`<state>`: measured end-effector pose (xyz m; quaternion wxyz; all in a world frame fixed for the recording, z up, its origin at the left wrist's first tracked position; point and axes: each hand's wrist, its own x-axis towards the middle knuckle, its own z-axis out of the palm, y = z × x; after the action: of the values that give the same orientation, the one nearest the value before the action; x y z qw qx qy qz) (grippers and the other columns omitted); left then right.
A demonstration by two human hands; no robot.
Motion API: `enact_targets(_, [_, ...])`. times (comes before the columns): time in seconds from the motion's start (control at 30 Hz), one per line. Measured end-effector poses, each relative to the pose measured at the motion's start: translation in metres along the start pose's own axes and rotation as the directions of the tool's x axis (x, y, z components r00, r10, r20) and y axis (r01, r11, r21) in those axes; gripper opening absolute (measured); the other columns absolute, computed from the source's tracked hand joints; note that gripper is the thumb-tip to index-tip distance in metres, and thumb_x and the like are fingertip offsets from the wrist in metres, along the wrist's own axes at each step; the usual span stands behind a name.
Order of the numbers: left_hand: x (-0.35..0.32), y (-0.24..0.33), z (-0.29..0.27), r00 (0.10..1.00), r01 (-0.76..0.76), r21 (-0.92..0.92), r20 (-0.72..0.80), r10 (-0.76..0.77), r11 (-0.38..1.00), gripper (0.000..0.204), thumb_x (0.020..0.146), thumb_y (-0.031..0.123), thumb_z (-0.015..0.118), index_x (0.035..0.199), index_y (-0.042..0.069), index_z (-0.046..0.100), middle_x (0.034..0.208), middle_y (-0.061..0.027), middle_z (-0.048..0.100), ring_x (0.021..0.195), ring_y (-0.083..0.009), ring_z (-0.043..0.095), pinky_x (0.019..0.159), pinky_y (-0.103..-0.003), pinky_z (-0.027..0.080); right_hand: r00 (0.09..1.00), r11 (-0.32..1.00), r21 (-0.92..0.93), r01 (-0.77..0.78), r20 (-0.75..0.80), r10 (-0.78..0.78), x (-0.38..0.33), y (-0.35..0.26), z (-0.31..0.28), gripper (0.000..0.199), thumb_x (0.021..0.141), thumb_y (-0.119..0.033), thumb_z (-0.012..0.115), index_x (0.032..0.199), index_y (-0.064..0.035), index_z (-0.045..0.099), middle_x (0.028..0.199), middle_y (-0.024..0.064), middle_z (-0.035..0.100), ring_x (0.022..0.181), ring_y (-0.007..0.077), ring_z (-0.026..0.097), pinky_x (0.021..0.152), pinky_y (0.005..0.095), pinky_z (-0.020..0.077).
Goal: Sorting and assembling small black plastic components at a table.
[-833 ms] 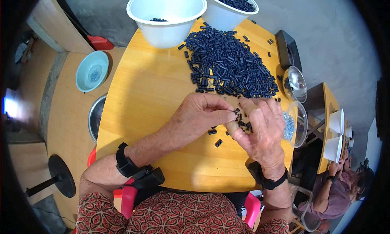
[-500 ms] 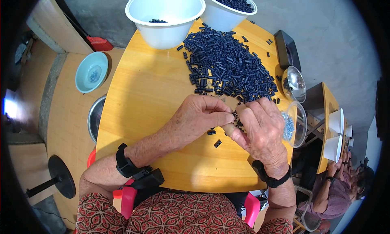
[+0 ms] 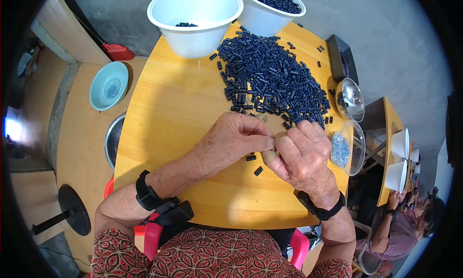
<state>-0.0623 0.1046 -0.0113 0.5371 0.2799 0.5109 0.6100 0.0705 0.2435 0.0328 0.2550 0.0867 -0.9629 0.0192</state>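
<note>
My left hand [image 3: 238, 137] and my right hand [image 3: 305, 151] meet over the near side of the table, fingertips pinched together. What they hold between them is tiny and hidden by the fingers. Just beyond them spreads a large heap of small black plastic pieces [image 3: 270, 75], short and tube-like. Two loose black pieces lie near my hands, one below the fingertips [image 3: 258, 171] and one by the left thumb [image 3: 251, 157]. Right of my right hand stands a clear plastic tub with small silvery-blue metal parts [image 3: 340, 150].
At the back stand a white bucket [image 3: 193, 15] with few black pieces and a fuller white bucket [image 3: 267, 20]. A metal bowl [image 3: 351, 100] and a black tray [image 3: 341, 58] line the table's right edge. A teal basin [image 3: 99, 97] sits on the floor. Another person [image 3: 395, 229] works at right.
My right hand has shifted slightly left and down, its fingers curling more tightly. A dark piece glimpsed between the fingertips before is now covered. My left hand has barely moved.
</note>
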Motion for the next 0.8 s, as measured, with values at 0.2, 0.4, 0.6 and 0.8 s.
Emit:
enact_targets(0.2, [-0.001, 0.006, 0.004, 0.998, 0.038, 0.074, -0.046, -0.035, 0.997, 0.014, 0.088, 0.009, 0.071, 0.098, 0.001, 0.070, 0.090, -0.0008, 0.068, 0.086, -0.0067, 0.061, 0.079, -0.023, 0.049, 0.999, 0.999, 0.004, -0.042, 0.002, 0.042, -0.004, 0.001, -0.001, 0.020, 0.067, -0.016, 0.075, 0.073, -0.0072, 0.058, 0.069, 0.0059, 0.051, 0.063, 0.0231, 0.050, 0.056, 0.0366, 0.0411])
enact_targets(0.4, [-0.017, 0.026, 0.001, 0.970, -0.161, 0.164, -0.156, 0.187, 0.973, 0.014, 0.090, 0.009, 0.069, 0.101, 0.000, 0.071, 0.095, -0.0023, 0.071, 0.089, -0.0072, 0.064, 0.079, -0.022, 0.051, 0.986, 0.987, 0.018, -0.162, 0.049, 0.161, 0.006, -0.007, -0.020, 0.041, 0.076, -0.017, 0.077, 0.111, -0.0010, 0.064, 0.080, 0.0103, 0.060, 0.072, 0.0281, 0.056, 0.065, 0.0390, 0.0464])
enact_targets(0.6, [-0.070, 0.059, -0.045, 0.852, -0.254, 0.155, -0.431, 0.296, 0.955, 0.012, 0.090, 0.010, 0.069, 0.098, 0.001, 0.071, 0.094, -0.0057, 0.073, 0.090, -0.0114, 0.067, 0.084, -0.025, 0.052, 0.981, 0.981, -0.030, -0.193, 0.016, 0.194, -0.010, -0.014, -0.028, 0.021, 0.075, 0.000, 0.072, 0.095, 0.0016, 0.066, 0.085, 0.0142, 0.063, 0.077, 0.0310, 0.058, 0.070, 0.0401, 0.0473])
enact_targets(0.8, [-0.147, 0.021, -0.146, 0.518, -0.122, 0.395, -0.758, 0.398, 0.911, 0.012, 0.089, 0.012, 0.070, 0.097, 0.004, 0.073, 0.093, -0.0079, 0.073, 0.088, -0.0149, 0.068, 0.086, -0.029, 0.052, 0.970, 0.973, -0.037, -0.227, 0.078, 0.230, -0.025, -0.017, -0.025, 0.017, 0.080, 0.004, 0.067, 0.096, 0.0014, 0.062, 0.091, 0.0150, 0.064, 0.081, 0.0329, 0.059, 0.071, 0.0398, 0.0469])
